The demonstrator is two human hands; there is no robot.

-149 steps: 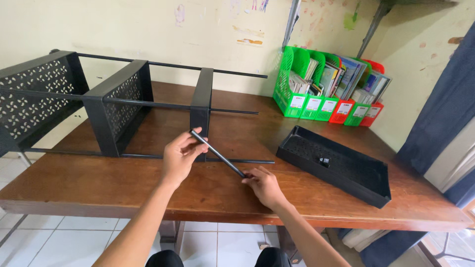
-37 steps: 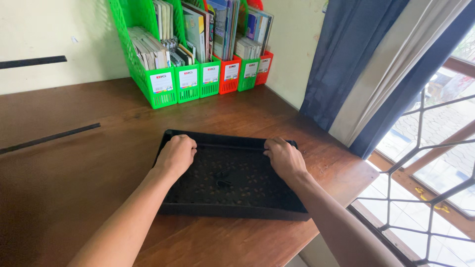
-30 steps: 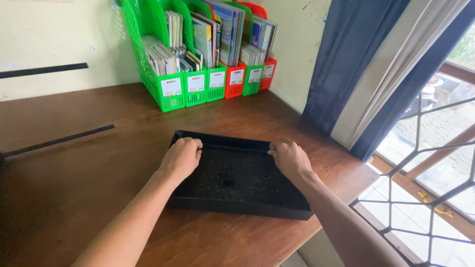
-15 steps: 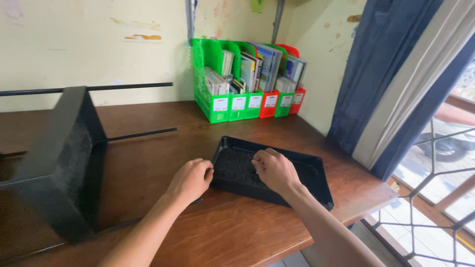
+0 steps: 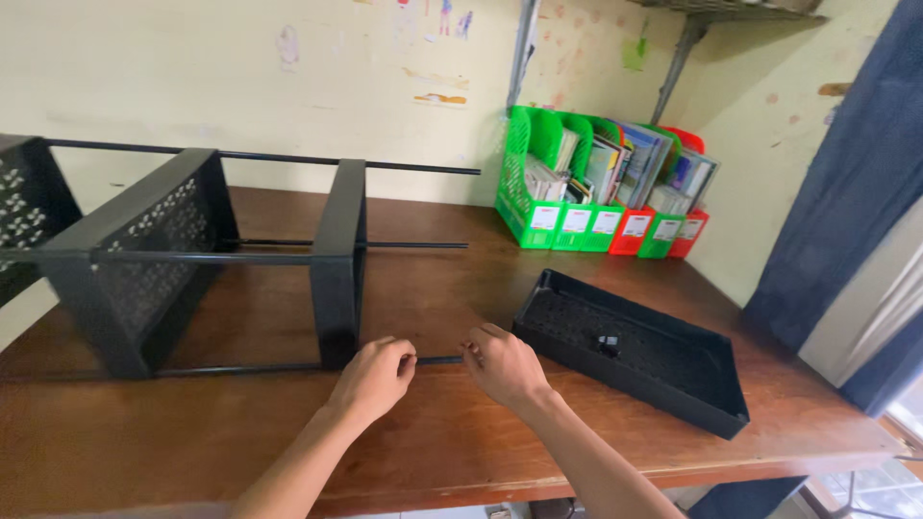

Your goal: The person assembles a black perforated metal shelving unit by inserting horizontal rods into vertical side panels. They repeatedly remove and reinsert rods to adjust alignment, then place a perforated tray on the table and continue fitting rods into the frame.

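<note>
A black metal rack (image 5: 144, 264) lies on its side on the brown wooden table (image 5: 461, 452), its perforated shelves (image 5: 341, 255) joined by thin black rods. The front lower rod (image 5: 437, 360) sticks out past the nearest shelf. My left hand (image 5: 375, 380) is curled around this rod just right of that shelf. My right hand (image 5: 502, 365) pinches the rod's free end with its fingertips. A loose black tray (image 5: 663, 380) with a small black part (image 5: 608, 344) inside lies on the table just right of my right hand.
Green and red file holders (image 5: 601, 192) packed with books and papers stand against the back wall. A dark blue curtain (image 5: 846, 192) hangs at the right. The table's front edge runs close below my forearms.
Both hands have come off the black tray and moved left onto the rack's front rod. The view has swung left, bringing more of the rack in.
</note>
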